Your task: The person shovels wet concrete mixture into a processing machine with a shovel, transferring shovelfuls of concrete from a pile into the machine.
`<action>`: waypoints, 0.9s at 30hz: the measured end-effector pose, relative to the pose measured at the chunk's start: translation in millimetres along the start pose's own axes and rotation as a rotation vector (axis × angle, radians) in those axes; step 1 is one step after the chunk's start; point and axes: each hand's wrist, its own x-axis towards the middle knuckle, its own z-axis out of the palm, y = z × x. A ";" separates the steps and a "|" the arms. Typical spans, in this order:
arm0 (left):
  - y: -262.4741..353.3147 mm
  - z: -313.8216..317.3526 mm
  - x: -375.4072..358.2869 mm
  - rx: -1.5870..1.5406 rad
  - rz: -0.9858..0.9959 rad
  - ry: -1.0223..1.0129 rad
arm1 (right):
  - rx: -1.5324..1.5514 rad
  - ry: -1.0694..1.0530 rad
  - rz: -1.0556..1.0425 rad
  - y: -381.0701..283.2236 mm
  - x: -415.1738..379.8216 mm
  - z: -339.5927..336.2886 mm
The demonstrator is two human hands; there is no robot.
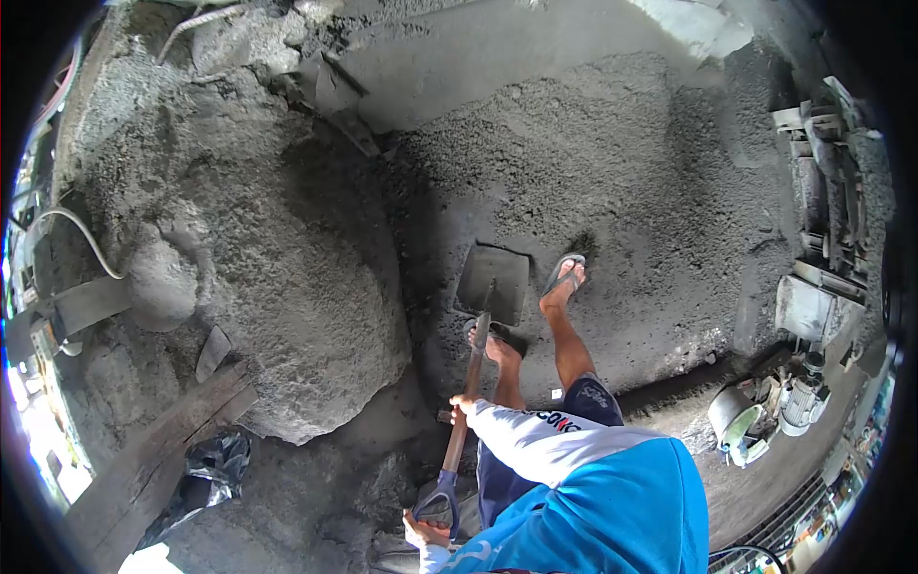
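Observation:
A long shovel with a wooden shaft runs from the floor up toward my body. Its square, grey metal blade is at the floor in front of my feet, facing a spread of grey gravelly mix. My left hand is closed around the purple-grey D-shaped grip at the top end. Lower down, my right hand wraps round the wooden shaft. My feet, in flip-flops, stand on either side of the blade's near end, one foot further forward at the gravel's edge.
A big grey mound or rock rises close on the left. Below it lie a wooden beam and a black plastic bag. On the right are a motor, a bucket-like container and stacked wood pieces.

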 end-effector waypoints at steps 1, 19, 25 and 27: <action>0.1 15.1 5.9 0.000 -0.018 -0.015 | -0.005 0.030 0.006 -4.2 4.9 -2.8; 37.1 185.6 -19.9 0.159 0.138 -0.480 | 0.292 0.119 -0.542 -179.8 -179.4 -48.6; 40.8 324.1 -178.2 0.309 0.088 -0.959 | 0.585 0.120 -1.099 -302.2 -394.1 -105.7; 44.1 355.3 -266.3 0.327 0.248 -1.149 | 0.655 0.046 -1.307 -337.0 -491.8 -116.3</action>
